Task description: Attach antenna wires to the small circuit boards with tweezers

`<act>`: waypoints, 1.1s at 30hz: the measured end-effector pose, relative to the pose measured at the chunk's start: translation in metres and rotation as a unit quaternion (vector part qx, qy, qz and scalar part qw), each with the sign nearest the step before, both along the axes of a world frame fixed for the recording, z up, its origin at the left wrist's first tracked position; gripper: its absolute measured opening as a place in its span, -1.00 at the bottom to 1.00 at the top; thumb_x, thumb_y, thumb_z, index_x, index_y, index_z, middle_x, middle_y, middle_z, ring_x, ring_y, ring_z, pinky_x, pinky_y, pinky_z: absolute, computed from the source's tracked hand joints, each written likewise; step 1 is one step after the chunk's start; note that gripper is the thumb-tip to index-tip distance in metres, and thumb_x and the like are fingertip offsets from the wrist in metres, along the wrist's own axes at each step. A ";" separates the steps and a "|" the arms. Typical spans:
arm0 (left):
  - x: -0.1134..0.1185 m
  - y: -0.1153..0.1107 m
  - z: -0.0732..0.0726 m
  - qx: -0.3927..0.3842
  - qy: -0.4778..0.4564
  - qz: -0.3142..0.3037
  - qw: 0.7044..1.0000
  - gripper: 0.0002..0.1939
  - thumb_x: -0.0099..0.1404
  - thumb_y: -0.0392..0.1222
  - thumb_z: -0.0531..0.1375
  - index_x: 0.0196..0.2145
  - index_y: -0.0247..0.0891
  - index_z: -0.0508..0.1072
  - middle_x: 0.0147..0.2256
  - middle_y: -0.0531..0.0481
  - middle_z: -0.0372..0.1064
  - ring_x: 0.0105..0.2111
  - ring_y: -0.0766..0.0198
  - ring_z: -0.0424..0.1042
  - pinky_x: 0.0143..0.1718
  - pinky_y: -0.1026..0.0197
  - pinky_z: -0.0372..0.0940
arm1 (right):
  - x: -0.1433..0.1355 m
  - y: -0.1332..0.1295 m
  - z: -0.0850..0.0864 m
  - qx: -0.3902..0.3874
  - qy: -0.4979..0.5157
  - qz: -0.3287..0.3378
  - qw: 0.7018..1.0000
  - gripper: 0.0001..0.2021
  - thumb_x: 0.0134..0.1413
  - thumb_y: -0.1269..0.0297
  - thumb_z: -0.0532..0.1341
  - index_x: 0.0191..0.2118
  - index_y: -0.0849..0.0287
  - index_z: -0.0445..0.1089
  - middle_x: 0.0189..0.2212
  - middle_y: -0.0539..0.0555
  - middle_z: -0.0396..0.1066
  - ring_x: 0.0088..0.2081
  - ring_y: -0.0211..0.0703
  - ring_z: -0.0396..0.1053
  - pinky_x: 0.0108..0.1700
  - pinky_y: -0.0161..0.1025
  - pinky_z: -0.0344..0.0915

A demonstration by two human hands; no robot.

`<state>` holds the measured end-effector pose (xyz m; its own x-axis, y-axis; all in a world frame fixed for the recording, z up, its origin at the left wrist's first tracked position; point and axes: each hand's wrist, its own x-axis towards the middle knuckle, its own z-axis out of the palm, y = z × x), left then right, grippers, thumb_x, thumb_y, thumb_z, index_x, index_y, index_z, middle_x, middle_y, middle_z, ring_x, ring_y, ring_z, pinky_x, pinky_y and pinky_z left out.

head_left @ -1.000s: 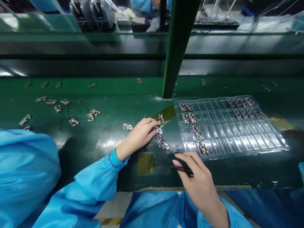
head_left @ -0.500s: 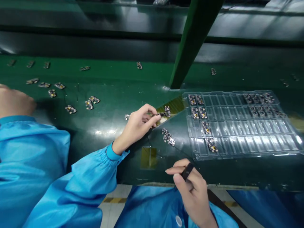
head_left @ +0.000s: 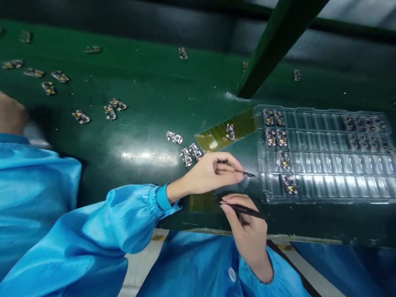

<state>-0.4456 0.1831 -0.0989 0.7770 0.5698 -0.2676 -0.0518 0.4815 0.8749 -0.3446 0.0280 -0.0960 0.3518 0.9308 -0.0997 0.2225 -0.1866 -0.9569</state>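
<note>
My left hand (head_left: 213, 175) pinches a small circuit board (head_left: 247, 174) edge-on between thumb and fingers, just above the bench. Close below it, my right hand (head_left: 249, 231) grips dark tweezers (head_left: 249, 211), whose tips point left. Behind my left hand, several loose circuit boards (head_left: 186, 157) lie on the green bench. Another circuit board (head_left: 230, 131) rests on a strip of amber tape (head_left: 213, 139). A second amber patch (head_left: 201, 203) is partly covered by my hands.
To the right lies a clear plastic tray (head_left: 321, 201) with boards in some slots. A green post (head_left: 272, 53) rises behind it. More boards (head_left: 81, 117) are scattered at the left and back. A co-worker's hand (head_left: 10, 114) is at the left edge.
My left hand has moved right and toward me, away from the amber strip, with a board in its pinch. My right hand now points the tweezers leftward. The view has shifted.
</note>
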 end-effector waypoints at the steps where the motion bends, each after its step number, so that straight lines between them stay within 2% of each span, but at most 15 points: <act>1: 0.001 0.000 -0.001 -0.001 -0.004 0.009 1.000 -0.85 0.17 -0.26 0.38 -0.35 -0.37 0.50 -0.25 -0.08 0.54 -0.26 0.34 0.56 -0.17 0.35 0.44 | 0.000 0.000 0.000 -0.003 -0.002 0.002 1.000 -0.89 0.20 0.43 0.27 -0.23 0.04 0.45 -0.27 0.00 0.48 -0.19 -0.23 0.48 -0.13 -0.30 0.45; 4: 0.004 -0.003 -0.004 0.005 -0.007 0.028 1.000 -0.81 0.13 -0.26 0.41 -0.45 -0.37 0.46 -0.25 -0.06 0.53 -0.29 0.35 0.57 -0.18 0.35 0.45 | 0.001 0.000 0.000 -0.011 -0.002 0.012 1.000 -0.89 0.21 0.43 0.26 -0.23 0.04 0.44 -0.26 -0.01 0.47 -0.17 -0.23 0.48 -0.11 -0.30 0.44; 9: 0.006 -0.008 -0.009 0.018 0.008 0.034 0.999 -0.80 0.13 -0.32 0.41 -0.30 -0.35 0.49 -0.35 -0.02 0.55 -0.26 0.28 0.60 -0.16 0.31 0.48 | 0.001 0.001 -0.002 -0.013 0.004 0.013 1.000 -0.89 0.22 0.42 0.25 -0.22 0.04 0.42 -0.27 -0.02 0.46 -0.18 -0.23 0.47 -0.11 -0.29 0.43; 17: 0.010 -0.015 -0.007 0.120 0.026 0.063 0.990 -0.95 0.24 -0.37 0.30 -0.32 -0.36 0.49 -0.33 -0.01 0.50 -0.27 0.34 0.56 -0.16 0.35 0.46 | 0.002 -0.001 -0.005 -0.017 0.005 0.019 1.000 -0.91 0.23 0.40 0.24 -0.20 0.04 0.41 -0.26 0.00 0.44 -0.16 -0.19 0.45 -0.12 -0.24 0.41; 28: 0.012 -0.019 -0.012 0.125 0.016 0.099 0.987 -0.93 0.22 -0.32 0.32 -0.34 -0.35 0.50 -0.33 -0.03 0.51 -0.28 0.29 0.57 -0.15 0.27 0.49 | 0.001 0.000 -0.006 -0.044 -0.009 -0.019 0.999 -0.97 0.23 0.32 0.26 -0.26 0.07 0.46 -0.35 -0.04 0.51 -0.29 -0.21 0.52 -0.21 -0.27 0.43; 31: 0.012 -0.013 -0.007 0.115 0.006 0.111 0.987 -0.89 0.18 -0.29 0.35 -0.33 -0.34 0.50 -0.27 -0.07 0.53 -0.29 0.28 0.58 -0.16 0.25 0.50 | 0.000 0.001 -0.005 -0.038 0.005 -0.035 0.999 -0.97 0.22 0.31 0.27 -0.27 0.08 0.47 -0.36 -0.03 0.52 -0.32 -0.22 0.53 -0.24 -0.30 0.44; 33: 0.005 -0.007 0.004 0.133 0.003 0.150 0.980 -0.86 0.15 -0.29 0.38 -0.33 -0.33 0.52 -0.19 -0.09 0.54 -0.27 0.28 0.58 -0.16 0.25 0.51 | -0.001 0.003 -0.004 -0.033 0.016 -0.042 0.998 -0.96 0.21 0.30 0.27 -0.28 0.10 0.48 -0.37 -0.03 0.53 -0.34 -0.22 0.54 -0.28 -0.32 0.44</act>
